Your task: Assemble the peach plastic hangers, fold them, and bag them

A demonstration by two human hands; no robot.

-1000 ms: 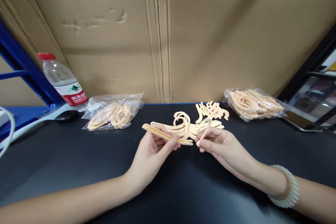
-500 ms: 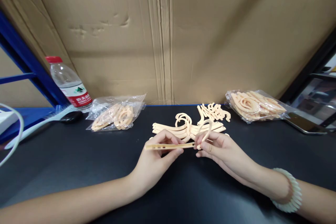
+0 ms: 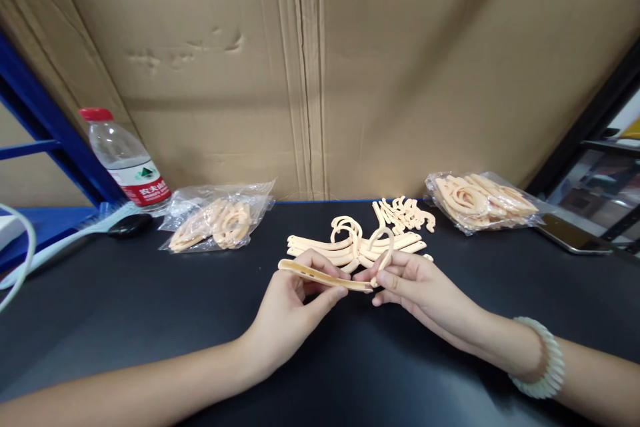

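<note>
My left hand [image 3: 295, 307] pinches a beige plastic hanger arm [image 3: 305, 271], a slim slotted bar held nearly level above the black table. Between the thumb and fingers of my right hand [image 3: 420, 290] is a curved beige hanger hook [image 3: 387, 250]. The hook's lower end meets the right end of the bar; whether the two are joined I cannot tell. Just behind my hands lie several stacked hanger pieces [image 3: 320, 247] with hooks. A loose pile of small beige hook-shaped parts [image 3: 407, 213] sits behind them to the right.
Clear bags of beige parts lie at left [image 3: 233, 227] and right [image 3: 465, 200]. A red-capped water bottle [image 3: 130, 167], a light blue brush [image 3: 55, 247] and a black object [image 3: 131, 225] are at left. A phone [image 3: 573, 237] lies at right. Cardboard [image 3: 425, 80] stands behind the black table [image 3: 320, 373].
The bar has tilted, its left end rising and its right end dropping, so more of its face shows. The hook has moved slightly left towards it. The whole view has shifted a little.
</note>
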